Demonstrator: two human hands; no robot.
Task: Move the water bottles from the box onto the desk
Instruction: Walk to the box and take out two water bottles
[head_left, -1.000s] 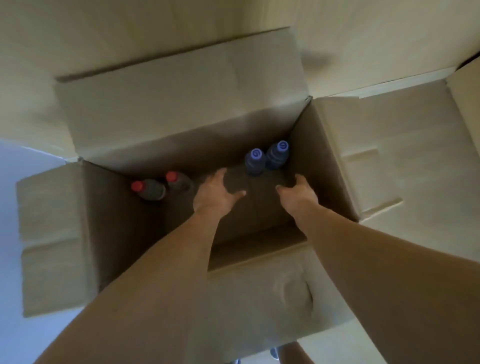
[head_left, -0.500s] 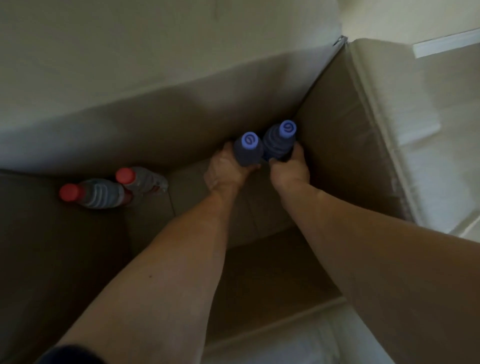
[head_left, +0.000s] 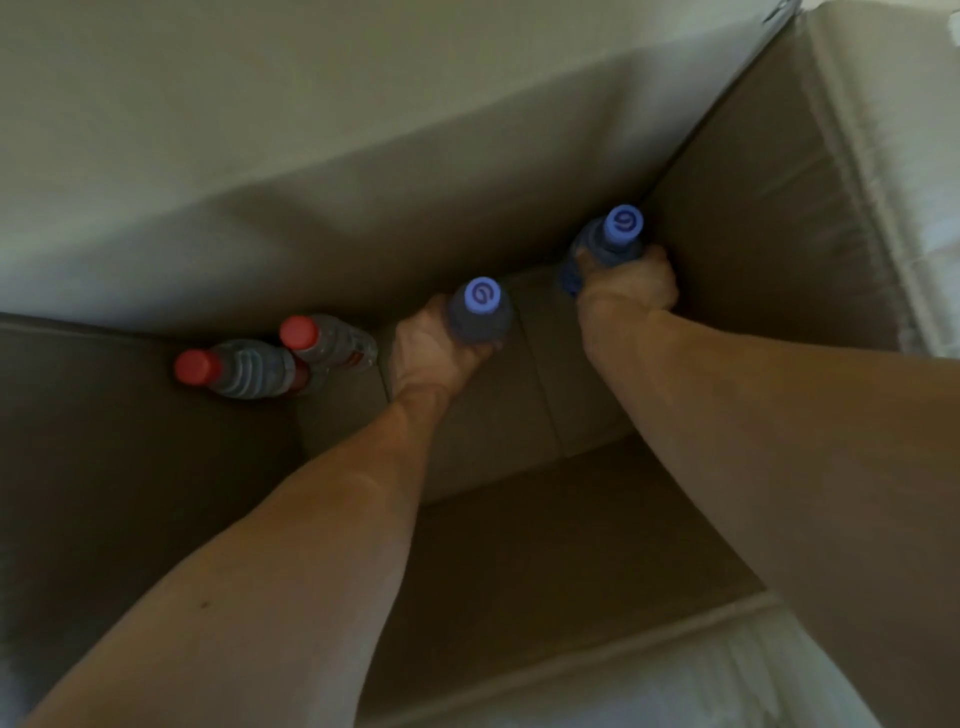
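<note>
Inside the box, one blue-capped bottle is gripped by the left hand, another by the right hand. The right one could be snagged against the corner wall when lifted.

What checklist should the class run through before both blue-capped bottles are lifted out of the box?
1. Left hand grips its blue-capped bottle: ok.
2. Right hand grips the other blue-capped bottle: ok.
3. Both caps on: ok.
4. Way up out of the box open: ok.
5. Two red-capped bottles clear of the arms: ok.
6. Space free on the desk: cannot tell, out of view.
</note>
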